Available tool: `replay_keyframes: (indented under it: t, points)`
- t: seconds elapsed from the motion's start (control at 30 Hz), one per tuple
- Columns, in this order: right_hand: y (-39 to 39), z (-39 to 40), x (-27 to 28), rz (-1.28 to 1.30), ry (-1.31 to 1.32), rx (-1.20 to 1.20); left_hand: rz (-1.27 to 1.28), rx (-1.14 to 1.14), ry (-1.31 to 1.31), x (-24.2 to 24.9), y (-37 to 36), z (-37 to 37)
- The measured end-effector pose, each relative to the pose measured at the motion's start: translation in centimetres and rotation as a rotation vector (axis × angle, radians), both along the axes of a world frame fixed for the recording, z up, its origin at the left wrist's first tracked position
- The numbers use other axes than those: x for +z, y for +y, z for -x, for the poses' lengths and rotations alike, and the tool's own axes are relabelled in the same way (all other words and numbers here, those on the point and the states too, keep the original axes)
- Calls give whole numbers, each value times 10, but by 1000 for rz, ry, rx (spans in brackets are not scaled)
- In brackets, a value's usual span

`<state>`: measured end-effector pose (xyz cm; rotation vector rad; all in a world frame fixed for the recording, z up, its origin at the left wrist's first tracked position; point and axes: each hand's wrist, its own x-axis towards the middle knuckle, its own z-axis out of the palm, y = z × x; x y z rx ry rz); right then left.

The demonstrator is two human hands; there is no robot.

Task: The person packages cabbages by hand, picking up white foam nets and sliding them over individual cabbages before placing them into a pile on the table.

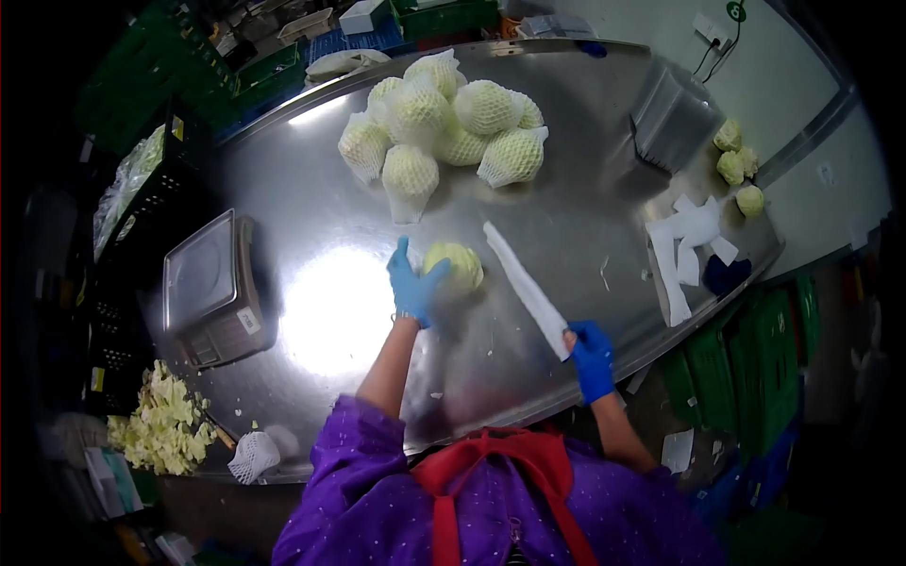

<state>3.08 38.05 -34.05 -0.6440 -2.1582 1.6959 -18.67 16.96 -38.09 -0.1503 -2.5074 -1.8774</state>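
A bare pale-green cabbage [457, 268] sits on the metal table in front of me. At its left side is my left hand [412, 283], in a light blue glove, with thumb and fingers spread apart. My right hand [591, 358], gloved in darker blue, pinches the near end of a long flat white foam net sleeve [527, 291]. The sleeve slants away from that hand, its far end to the right of the cabbage. Farther back lies a heap of cabbages in white foam nets [444, 118].
A weighing scale [203, 283] stands at left, beside black crates [151, 198]. Trimmed leaves [165, 424] and a crumpled foam net [253, 457] lie at the near left. At right are a clear plastic stack [672, 118], white foam pieces [694, 236] and small cabbages [730, 168].
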Motion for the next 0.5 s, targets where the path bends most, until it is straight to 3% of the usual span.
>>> replay_keyframes:
  t: [0.03, 0.07, 0.13, 0.17, 0.27, 0.33, 0.4, 0.5]
  points:
    - [-12, 1, 1, -54, 27, 10, 160, 85, 210, -1, -6, -6]
    - [-26, 2, 9, -153, 50, 89, 16, 40, 123, -1, -8, -19]
    - [-57, 6, 23, -302, 103, 296, -475, -233, -472, 48, -12, -68]
    - [-69, 7, 26, -351, 135, 428, -545, -169, -717, 55, -10, -87]
    - [-82, 23, 39, -159, 53, 1023, -600, -252, -576, 31, -22, -106]
    - [-67, 47, 44, -179, 192, 710, -645, -189, -551, 48, -32, -108]
    - [-55, 80, 81, -27, 97, 342, -637, -196, -491, 55, -40, -108]
    - [-54, 114, 87, -273, 303, 418, -549, -240, -414, 55, -42, -108]
